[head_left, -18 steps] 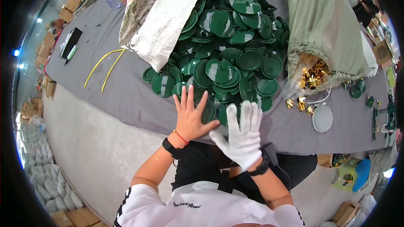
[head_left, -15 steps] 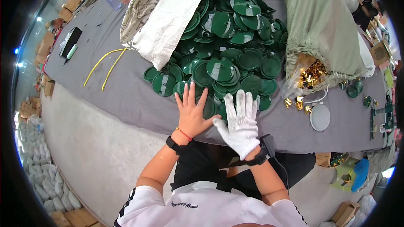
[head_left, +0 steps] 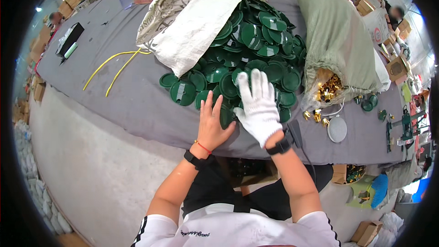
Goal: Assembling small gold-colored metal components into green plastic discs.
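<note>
A heap of dark green plastic discs (head_left: 224, 59) spills from a white woven sack (head_left: 192, 23) onto the grey-covered table (head_left: 132, 96). My left hand (head_left: 215, 121), bare with a red string bracelet, rests against the heap's near edge, fingers spread. Beside it, my right hand (head_left: 259, 107) wears a white knit glove. It lies open across the front discs with its fingers stretched forward, hiding those underneath. Neither hand grips a disc. Below the table edge, an open box (head_left: 260, 176) of dark pieces shows between my knees.
Right of the heap lies a green sack (head_left: 338, 41) with gold metal pieces (head_left: 330, 89) at its mouth. A round grey disc (head_left: 337, 129) and a green hand press (head_left: 406, 126) are further right. At left are yellow straps (head_left: 114, 71) and a black box (head_left: 71, 41).
My gloved right hand has slid forward over the discs. My left hand stays at the heap's near edge, its fingers a little more bent. The whole view has shifted slightly.
</note>
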{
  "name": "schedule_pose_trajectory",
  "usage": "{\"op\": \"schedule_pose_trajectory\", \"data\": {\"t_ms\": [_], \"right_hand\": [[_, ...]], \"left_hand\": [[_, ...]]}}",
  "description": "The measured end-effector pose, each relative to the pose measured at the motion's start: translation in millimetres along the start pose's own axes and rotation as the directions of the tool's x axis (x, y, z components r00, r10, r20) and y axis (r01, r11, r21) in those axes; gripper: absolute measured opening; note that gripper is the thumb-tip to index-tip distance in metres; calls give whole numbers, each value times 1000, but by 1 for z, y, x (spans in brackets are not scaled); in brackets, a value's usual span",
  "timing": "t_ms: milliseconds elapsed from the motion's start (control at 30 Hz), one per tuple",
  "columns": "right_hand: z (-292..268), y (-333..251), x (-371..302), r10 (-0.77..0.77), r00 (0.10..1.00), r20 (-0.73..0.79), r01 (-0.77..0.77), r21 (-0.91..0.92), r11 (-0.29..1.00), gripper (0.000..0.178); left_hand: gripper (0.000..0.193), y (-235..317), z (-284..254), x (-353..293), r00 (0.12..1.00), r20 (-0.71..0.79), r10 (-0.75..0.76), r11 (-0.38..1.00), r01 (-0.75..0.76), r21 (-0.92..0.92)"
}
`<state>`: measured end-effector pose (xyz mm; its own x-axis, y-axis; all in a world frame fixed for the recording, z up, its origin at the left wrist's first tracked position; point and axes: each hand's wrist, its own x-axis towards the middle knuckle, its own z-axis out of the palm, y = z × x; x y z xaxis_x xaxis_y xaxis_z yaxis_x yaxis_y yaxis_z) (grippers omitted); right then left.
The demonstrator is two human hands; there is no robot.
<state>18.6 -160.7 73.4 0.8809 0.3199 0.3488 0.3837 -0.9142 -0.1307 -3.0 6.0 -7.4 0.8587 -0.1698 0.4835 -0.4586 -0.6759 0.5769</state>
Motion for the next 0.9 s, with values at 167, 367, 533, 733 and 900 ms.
{"op": "schedule_pose_trajectory", "data": {"t_ms": [167,367,533,733,900], "right_hand": [[9,5,42,34,978,207,-35,2,999,82],[33,38,29,7,998,-57,3,174,985,72],[27,47,20,240,964,-118,-154,490,858,61],[-2,44,11,628,778,-1,-97,988,122,43],[-42,33,-33,418,777,471,-192,810,-555,24]], "left_hand": [[93,-3,-4,-1,1000,2,-1,996,1,-86],[96,-4,-6,1,995,-77,-66,974,47,-221],[95,-7,-7,-2,989,-114,-96,949,57,-310],[80,-15,-6,-10,935,-248,-252,819,70,-569],[58,21,-13,-22,956,-123,-266,544,44,-838]]}}
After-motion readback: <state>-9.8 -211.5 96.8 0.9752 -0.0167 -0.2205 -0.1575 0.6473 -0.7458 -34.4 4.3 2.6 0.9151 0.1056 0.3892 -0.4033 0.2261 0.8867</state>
